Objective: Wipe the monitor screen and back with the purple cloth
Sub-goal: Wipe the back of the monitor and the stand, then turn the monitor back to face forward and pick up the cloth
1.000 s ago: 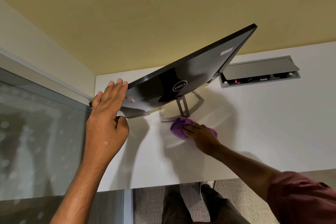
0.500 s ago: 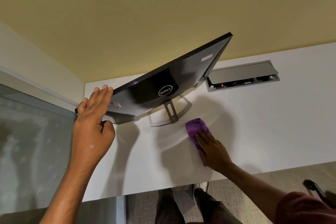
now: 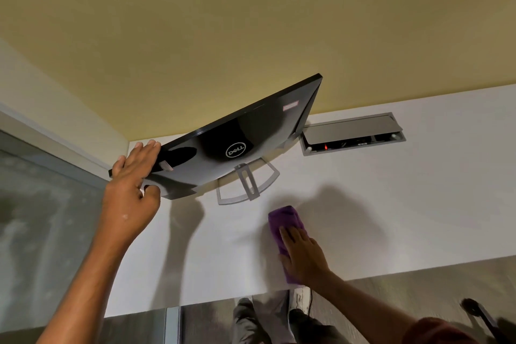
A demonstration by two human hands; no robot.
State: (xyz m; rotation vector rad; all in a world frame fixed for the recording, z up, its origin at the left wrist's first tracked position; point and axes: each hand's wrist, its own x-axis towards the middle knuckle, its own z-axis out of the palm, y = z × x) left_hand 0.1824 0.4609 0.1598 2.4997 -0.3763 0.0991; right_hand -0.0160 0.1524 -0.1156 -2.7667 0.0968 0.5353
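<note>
While the yellow wall (image 3: 251,22) fills the upper part of the view, the white tabletop (image 3: 391,204) spreads below it, and a frosted glass panel (image 3: 42,218) closes off the left side. On the tabletop stands the monitor (image 3: 251,131), its glossy black back with a round logo turned toward the camera; its long axis runs from lower left to upper right, and the panel leans forward over its silver stand (image 3: 247,184). Just beside the monitor's right end a grey cable box (image 3: 353,134) is set into the tabletop, its lid raised and a small red light showing inside. Beyond the near edge of the tabletop lies grey carpet (image 3: 405,293), with the person's trousered legs (image 3: 251,321) visible below and a dark object at the lower right that is too blurred to identify.

The left hand (image 3: 131,193) grips the monitor's left end, fingers (image 3: 146,148) wrapped over the top edge and the thumb pressed under the lower corner. The right hand (image 3: 304,254) lies flat and spread on the purple cloth (image 3: 284,218), pressing it to the tabletop rather than clasping it. This cloth sits right of the stand and clear of the monitor, its long axis running away from the near edge, and its far end pokes out past the fingertips. A red sleeve (image 3: 441,329) shows at the bottom right.
</note>
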